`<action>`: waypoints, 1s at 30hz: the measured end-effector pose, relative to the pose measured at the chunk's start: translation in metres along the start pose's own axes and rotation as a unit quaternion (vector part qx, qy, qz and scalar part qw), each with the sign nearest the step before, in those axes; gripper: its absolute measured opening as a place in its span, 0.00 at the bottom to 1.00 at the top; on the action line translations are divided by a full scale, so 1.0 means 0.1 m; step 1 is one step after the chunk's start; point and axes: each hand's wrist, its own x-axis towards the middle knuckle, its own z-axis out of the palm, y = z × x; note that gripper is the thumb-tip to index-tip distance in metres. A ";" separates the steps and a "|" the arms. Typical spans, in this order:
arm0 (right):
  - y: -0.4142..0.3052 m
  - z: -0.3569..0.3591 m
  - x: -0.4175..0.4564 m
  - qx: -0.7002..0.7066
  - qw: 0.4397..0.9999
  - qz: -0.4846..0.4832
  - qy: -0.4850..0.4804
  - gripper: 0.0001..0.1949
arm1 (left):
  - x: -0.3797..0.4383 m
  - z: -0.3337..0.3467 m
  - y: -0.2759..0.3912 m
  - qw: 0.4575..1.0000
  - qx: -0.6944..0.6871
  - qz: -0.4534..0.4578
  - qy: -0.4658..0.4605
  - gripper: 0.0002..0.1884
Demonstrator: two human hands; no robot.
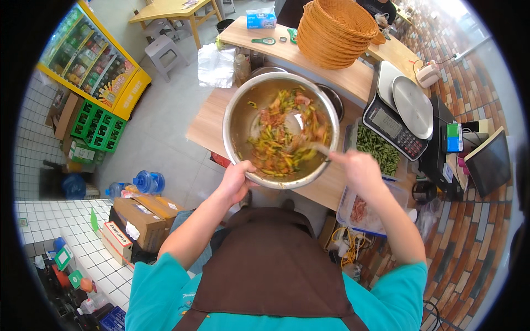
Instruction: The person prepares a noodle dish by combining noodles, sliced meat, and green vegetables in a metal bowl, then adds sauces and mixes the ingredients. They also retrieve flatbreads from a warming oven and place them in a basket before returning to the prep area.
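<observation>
A large stainless steel mixing bowl is before me, with chopped green vegetables and reddish meat pieces in it. My left hand grips the bowl's near left rim, thumb over the edge. My right hand is closed on the handle of a utensil, blurred by motion, its head hidden in the food; its kind I cannot tell. Right of the bowl stands a plastic container of green chopped vegetables. Under my right forearm is a lidded-rim plastic tub with raw meat pieces.
A digital scale with a steel pan overlaps the vegetable container. Stacked wicker baskets, a tissue pack and a peeler-like green tool are on the raised counter. White plastic bags hang left. A person is beyond the counter.
</observation>
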 end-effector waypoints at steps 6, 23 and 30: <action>-0.05 0.21 0.29 -0.053 0.989 -0.001 0.141 0.24 | 0.16 -0.09 -0.28 0.999 0.039 0.005 0.022 0.18; 0.03 0.34 0.27 -0.015 0.994 0.005 0.109 0.23 | 0.15 0.06 -0.32 0.998 0.054 -0.018 0.005 0.19; -0.09 0.28 0.16 0.051 0.996 -0.038 0.056 0.23 | 0.15 0.10 -0.32 0.997 0.069 -0.036 -0.002 0.24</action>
